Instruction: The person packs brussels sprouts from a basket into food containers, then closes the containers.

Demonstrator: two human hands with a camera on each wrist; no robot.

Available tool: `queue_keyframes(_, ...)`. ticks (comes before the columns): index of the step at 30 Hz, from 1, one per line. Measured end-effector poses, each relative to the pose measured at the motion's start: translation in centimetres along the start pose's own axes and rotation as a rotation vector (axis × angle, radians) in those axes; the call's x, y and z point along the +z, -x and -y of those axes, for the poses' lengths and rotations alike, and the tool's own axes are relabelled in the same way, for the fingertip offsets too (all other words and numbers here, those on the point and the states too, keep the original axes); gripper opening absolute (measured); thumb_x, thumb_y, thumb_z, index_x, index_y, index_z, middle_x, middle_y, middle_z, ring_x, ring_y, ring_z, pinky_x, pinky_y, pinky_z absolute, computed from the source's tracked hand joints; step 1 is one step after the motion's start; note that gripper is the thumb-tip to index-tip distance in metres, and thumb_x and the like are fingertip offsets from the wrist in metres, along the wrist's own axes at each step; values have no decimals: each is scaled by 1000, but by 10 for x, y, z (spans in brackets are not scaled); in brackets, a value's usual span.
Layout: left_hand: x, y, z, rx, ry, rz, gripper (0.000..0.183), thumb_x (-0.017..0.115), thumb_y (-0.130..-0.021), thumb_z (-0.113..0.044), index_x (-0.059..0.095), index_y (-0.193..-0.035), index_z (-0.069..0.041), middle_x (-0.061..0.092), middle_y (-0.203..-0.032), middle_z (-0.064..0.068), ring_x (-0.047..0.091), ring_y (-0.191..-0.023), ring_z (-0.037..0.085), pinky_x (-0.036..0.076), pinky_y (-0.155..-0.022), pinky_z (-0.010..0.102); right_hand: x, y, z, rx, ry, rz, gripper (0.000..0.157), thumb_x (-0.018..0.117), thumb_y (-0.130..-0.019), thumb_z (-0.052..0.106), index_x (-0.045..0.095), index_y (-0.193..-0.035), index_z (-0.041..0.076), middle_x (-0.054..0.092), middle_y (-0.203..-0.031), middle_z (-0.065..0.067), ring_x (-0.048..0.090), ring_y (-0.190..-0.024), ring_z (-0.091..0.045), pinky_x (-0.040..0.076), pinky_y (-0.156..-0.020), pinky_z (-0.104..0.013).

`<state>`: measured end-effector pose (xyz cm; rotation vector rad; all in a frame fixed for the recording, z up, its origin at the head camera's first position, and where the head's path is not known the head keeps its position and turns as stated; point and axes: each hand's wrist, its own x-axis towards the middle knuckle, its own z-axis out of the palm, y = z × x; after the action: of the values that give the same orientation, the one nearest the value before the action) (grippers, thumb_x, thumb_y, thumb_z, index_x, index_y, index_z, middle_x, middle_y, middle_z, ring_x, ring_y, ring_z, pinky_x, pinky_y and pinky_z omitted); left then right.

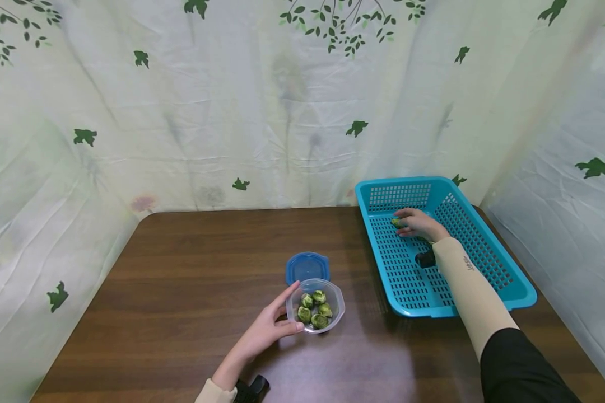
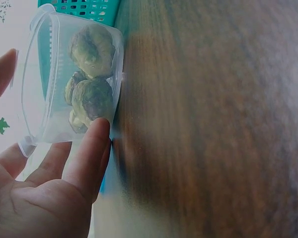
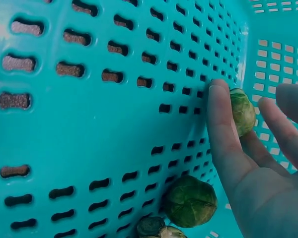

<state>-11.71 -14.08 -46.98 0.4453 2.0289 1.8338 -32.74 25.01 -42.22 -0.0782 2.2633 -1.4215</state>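
Observation:
My left hand (image 1: 267, 327) holds a clear plastic container (image 1: 340, 308) at its left side, thumb near the front and fingers along the wall. Several Brussels sprouts (image 1: 320, 321) lie inside it, visible through the wall in the left wrist view. Over in the blue basket (image 1: 378, 263), my right hand (image 1: 420, 225) has its fingertips around one Brussels sprout (image 3: 243, 113). Below that hand, in the right wrist view, another sprout (image 3: 189, 201) and part of a further one (image 3: 174, 232) rest in the basket; the forearm mostly hides them in the head view.
A blue lid (image 1: 307, 267) lies on the wooden table (image 1: 206, 268) just behind the container. The basket stands at the table's right back, with tall perforated walls. A white leaf-patterned curtain (image 1: 222, 129) hangs behind the table and along both sides.

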Motion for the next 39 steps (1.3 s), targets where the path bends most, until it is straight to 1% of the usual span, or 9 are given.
queue_keyframes(9, 0, -1, -1, -11, -4, -2, 79, 66, -90, -7, 20, -154, -15, 15, -155, 22, 39, -128, 42, 47, -94, 33, 0, -3, -2, 9, -22, -18, 42, 31, -102, 0, 28, -140, -17, 31, -140, -35, 44, -122, -45, 41, -101, -45)
queue_keyframes(16, 0, -1, 0, -15, -5, -2, 79, 66, -91, -8, 20, -154, -15, 15, -155, 22, 40, -128, 41, 47, -94, 33, 0, -5, 2, 36, -55, -45, 40, 32, -100, 0, 34, -137, -18, 34, -139, -34, 46, -121, -43, 41, -101, -44)
queue_keyframes(23, 0, -1, 0, -17, -4, -4, 79, 66, -91, -8, 20, -154, -15, 14, -155, 22, 40, -128, 41, 47, -93, 33, -1, -3, 4, 1, -34, -61, 38, 37, -101, 2, 39, -133, -19, 39, -136, -34, 45, -122, -42, 39, -103, -44)
queue_keyframes(26, 0, -1, 0, -16, -4, -3, 79, 66, -91, -8, 20, -154, -15, 14, -155, 22, 40, -128, 41, 48, -93, 33, -1, 0, 5, -5, -19, -63, 39, 37, -101, 1, 38, -134, -18, 37, -138, -34, 45, -123, -42, 38, -103, -45)
queue_keyframes(30, 0, -1, 0, -15, -4, -2, 79, 66, -91, -8, 20, -154, -15, 15, -155, 23, 41, -128, 41, 47, -93, 33, 0, 3, 4, -21, -1, -40, 42, 36, -99, -1, 34, -137, -17, 31, -142, -34, 44, -123, -44, 38, -103, -46)
queue_keyframes(34, 0, 0, 0, -14, -5, 1, 79, 66, -91, -8, 20, -154, -15, 15, -155, 23, 41, -128, 41, 47, -93, 34, 1, 5, 4, -41, 18, -19, 45, 35, -97, -3, 29, -140, -17, 29, -141, -36, 44, -122, -46, 39, -102, -47)
queue_keyframes(39, 0, 0, 1, -7, -1, 7, 79, 66, -91, -8, 19, -154, -15, 15, -155, 23, 41, -127, 41, 47, -93, 33, 4, 4, 3, -21, -2, 5, 51, 34, -94, -6, 26, -144, -12, 27, -143, -35, 43, -123, -45, 39, -101, -48)
